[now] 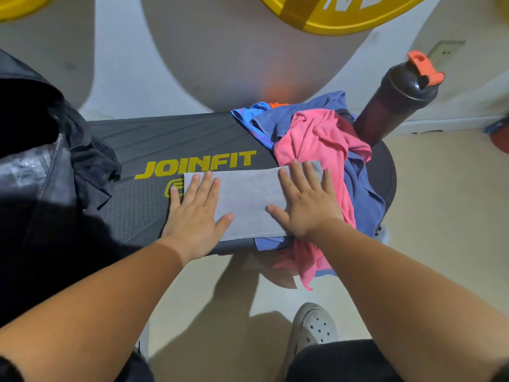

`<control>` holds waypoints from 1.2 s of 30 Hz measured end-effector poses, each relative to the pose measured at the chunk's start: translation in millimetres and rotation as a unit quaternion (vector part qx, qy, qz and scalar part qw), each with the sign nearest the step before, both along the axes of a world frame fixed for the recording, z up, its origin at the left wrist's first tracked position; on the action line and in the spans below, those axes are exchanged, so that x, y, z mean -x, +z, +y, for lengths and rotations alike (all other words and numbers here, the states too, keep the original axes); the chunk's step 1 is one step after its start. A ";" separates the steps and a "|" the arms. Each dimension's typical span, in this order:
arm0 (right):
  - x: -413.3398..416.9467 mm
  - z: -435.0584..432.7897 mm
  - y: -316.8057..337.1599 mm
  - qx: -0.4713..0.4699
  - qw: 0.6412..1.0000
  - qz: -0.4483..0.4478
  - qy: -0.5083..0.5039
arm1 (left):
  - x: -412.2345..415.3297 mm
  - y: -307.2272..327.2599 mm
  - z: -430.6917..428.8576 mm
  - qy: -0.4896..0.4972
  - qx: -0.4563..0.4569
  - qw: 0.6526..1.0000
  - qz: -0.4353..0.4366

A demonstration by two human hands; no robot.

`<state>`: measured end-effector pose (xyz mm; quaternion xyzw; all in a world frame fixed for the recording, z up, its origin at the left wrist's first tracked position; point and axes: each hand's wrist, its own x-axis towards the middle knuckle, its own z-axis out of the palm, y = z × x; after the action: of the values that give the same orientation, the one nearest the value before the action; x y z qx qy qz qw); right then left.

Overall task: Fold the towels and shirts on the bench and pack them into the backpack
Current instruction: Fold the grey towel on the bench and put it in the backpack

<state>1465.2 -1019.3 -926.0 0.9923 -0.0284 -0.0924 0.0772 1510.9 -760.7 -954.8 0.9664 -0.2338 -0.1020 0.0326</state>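
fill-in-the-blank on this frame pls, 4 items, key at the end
1. The left hand and right hand press flat on a towel whose colour is ____.
2. The yellow lettering on the bench reads ____.
3. The flip cap of the shaker bottle is coloured ____.
4. The black backpack sits at the bench end on the person's ____ side.

Missing words: grey; JOINFIT; orange; left.
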 end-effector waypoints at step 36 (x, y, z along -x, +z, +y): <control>-17.1 71.8 -7.5 -0.071 0.997 0.028 0.024 | -32.9 40.3 29.0 0.089 0.251 0.959 0.095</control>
<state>1482.3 -947.5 -933.6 0.9927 0.0039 -0.1203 0.0098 1543.7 -731.8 -914.5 0.9297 -0.1611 -0.1286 0.3051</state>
